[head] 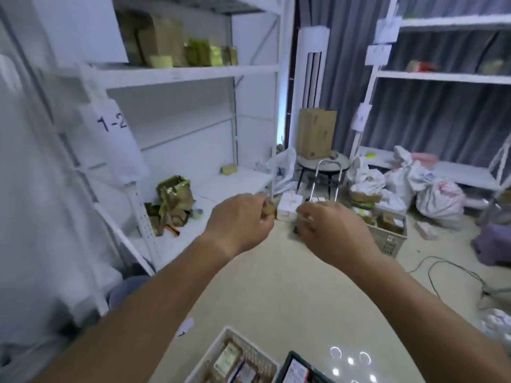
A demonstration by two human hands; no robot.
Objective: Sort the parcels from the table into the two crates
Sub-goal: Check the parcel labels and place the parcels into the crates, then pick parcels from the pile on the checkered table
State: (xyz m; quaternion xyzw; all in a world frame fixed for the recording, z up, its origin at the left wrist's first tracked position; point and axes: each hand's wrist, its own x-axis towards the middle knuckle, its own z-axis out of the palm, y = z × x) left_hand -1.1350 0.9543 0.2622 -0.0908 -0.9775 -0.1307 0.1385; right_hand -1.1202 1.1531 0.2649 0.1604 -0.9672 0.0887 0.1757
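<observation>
left hand: my left hand [239, 221] is raised in front of me, fingers [265, 217] curled round a small brown parcel [269, 210], blurry
right hand: my right hand [330, 230] is up beside it, fingers bent; I can't tell if they hold anything
crates: white crate [225, 338] and dark crate [290, 359] sit side by side at the bottom edge, below my arms
done: both crates already hold some parcels, I see labelled packets in each
left: I judge the parcel in hand is not yet dropped; which crate it goes to I can't tell
surface: not in view, so remaining count unknown
</observation>
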